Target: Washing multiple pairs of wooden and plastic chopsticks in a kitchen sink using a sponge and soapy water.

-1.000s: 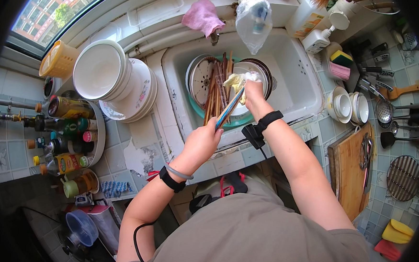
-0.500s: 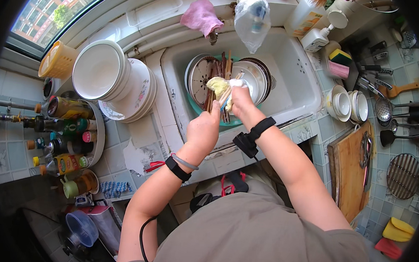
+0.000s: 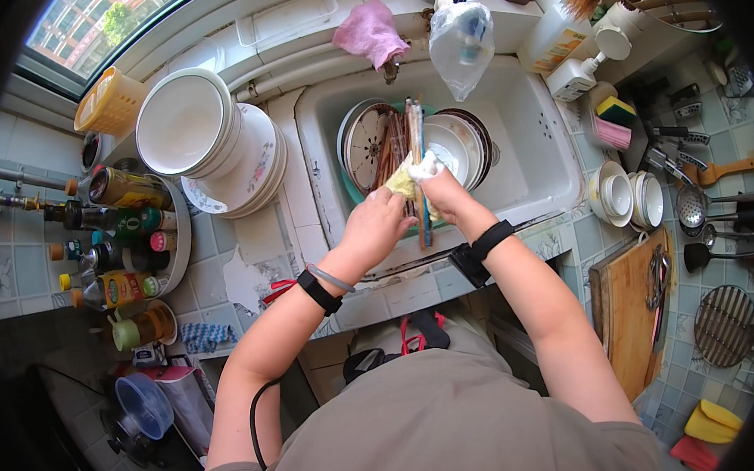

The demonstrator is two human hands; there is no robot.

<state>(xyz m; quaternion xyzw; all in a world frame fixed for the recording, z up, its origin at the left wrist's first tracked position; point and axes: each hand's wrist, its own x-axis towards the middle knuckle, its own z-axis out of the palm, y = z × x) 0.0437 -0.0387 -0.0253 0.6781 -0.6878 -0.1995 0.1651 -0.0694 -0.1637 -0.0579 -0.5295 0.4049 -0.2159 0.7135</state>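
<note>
While white bowls (image 3: 179, 124) stood stacked at the upper left, the left hand (image 3: 378, 225), near mid-frame, met a yellow cloth (image 3: 400, 183); whether it gripped, I couldn't tell. Chopsticks (image 3: 416, 130) spanned the centre, over the sink (image 3: 526, 128), clasped with the cloth by the right hand (image 3: 445, 194). Wetness or a loosened clasp could have sent some slipping among the plates (image 3: 449, 145) just right.

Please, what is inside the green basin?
Dishes and brown chopsticks show inside the green basin; its bottom is hidden by them, the yellow cloth, left hand and right hand.
</note>
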